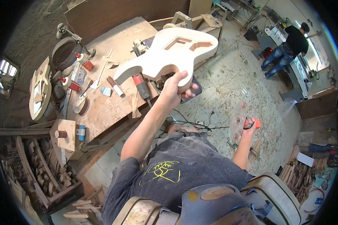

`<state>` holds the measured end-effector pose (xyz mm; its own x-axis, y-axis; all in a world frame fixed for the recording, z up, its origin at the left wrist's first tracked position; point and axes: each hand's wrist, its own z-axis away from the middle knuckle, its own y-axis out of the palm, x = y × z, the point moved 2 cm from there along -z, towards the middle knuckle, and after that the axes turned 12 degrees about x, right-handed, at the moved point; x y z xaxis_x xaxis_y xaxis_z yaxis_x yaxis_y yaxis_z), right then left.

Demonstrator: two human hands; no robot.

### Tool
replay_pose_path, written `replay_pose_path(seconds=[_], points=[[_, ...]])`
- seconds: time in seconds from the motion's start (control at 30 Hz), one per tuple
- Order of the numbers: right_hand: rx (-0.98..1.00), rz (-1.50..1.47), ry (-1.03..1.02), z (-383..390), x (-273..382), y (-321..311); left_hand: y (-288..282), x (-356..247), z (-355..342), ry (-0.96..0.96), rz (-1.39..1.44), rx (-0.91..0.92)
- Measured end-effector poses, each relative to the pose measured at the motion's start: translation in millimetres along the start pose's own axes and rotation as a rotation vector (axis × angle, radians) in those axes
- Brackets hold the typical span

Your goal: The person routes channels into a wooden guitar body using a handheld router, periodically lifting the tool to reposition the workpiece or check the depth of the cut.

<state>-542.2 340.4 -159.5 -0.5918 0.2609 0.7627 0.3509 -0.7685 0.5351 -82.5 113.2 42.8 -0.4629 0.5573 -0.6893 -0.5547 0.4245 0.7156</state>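
My left hand [176,88] grips a pale wooden guitar body [162,52] with cut-out cavities by one of its horns, lifted at the workbench's edge. Below the body, a red-and-black tool [141,86] lies at that edge. Low on the right, my right hand [248,129] is closed on a red-and-black power tool [256,123] with a clear plastic plate [236,123], held out over the floor; its exact kind is hard to make out.
The workbench [105,112] holds glue bottles [84,62], wood offcuts and a metal pot [64,54]. A second guitar body [40,90] stands at its left. Wood scrap [45,168] fills the lower left. A person [287,50] stands at machinery upper right. Cables [199,126] cross the tiled floor.
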Motion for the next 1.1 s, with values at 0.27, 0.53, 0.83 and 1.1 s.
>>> replay_pose_path(seconds=[0.27,0.53,0.83,1.1], points=[[0.119,-0.139,-0.037,38.2,46.3,119.8,-31.4,55.3,9.1,0.023,-0.042,-0.108],[0.404,-0.129,-0.140,41.6,77.1,224.8,-26.8,79.6,15.6,0.054,-0.188,-0.182],[0.538,0.096,-0.527,63.0,55.1,345.9,-40.9,70.6,14.0,-0.045,-0.434,-0.190],[0.751,0.250,-0.574,83.9,22.4,415.4,-29.4,48.2,38.6,-0.343,-0.809,-0.302]])
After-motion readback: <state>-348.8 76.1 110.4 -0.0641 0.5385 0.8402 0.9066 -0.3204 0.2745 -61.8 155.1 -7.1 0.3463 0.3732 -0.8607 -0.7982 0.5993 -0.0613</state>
